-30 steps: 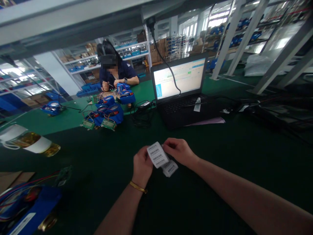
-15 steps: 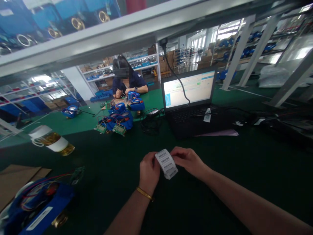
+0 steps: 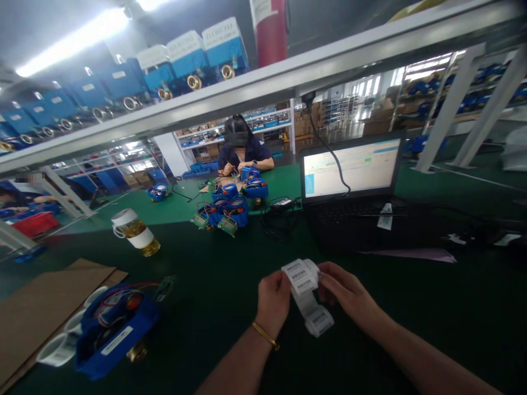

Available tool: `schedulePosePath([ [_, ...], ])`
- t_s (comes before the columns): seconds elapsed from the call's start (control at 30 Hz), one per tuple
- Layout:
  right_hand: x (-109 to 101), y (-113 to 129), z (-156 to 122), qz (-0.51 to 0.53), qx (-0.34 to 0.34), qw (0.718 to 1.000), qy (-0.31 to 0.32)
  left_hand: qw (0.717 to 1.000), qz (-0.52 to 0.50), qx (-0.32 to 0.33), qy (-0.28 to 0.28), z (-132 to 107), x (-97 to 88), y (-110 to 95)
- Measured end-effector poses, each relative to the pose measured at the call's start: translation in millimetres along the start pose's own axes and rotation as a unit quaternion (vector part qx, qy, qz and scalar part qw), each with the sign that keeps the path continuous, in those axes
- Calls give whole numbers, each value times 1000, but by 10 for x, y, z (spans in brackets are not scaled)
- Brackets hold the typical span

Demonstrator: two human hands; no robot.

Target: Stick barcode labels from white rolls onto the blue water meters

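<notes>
Okay, we've got our left hand (image 3: pixel 274 299) pinching the barcode label strip (image 3: pixel 302 278) at its left edge, our right hand (image 3: pixel 348 289) pinching its right; strip's over the dark green tabletop (image 3: pixel 214 269), before the laptop (image 3: pixel 362 175), lower end curled. Blue meter (image 3: pixel 117 329) sits left.

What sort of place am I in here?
Likely a factory assembly workshop: boxy blue units line the overhead shelf, wired units with exposed circuit boards sit on the bench, and barcode labels are being handled.
</notes>
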State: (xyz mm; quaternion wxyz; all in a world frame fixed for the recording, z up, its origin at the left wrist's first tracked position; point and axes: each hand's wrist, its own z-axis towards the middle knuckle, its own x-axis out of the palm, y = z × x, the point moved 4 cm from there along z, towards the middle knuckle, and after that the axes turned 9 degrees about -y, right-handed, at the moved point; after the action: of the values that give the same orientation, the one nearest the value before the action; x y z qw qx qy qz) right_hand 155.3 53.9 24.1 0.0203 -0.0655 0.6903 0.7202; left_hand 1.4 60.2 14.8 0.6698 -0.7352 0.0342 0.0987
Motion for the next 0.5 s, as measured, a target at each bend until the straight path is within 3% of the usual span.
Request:
schedulePosePath([
  [0.1,13,-8,-8,49,53,997,-4,1000,-2,29,-7,-8,2,15],
  [0.3,-9,-14,26,39,64,996,-41,999,-26,31,17,-14,36,15],
  [0.43,-39,-198,31,6,74,997,-6,999,-16,27,-6,-76,55,5],
  [0.5,-88,-349,59,-10,66,998,-17,1000,0,28,-14,-105,76,31],
])
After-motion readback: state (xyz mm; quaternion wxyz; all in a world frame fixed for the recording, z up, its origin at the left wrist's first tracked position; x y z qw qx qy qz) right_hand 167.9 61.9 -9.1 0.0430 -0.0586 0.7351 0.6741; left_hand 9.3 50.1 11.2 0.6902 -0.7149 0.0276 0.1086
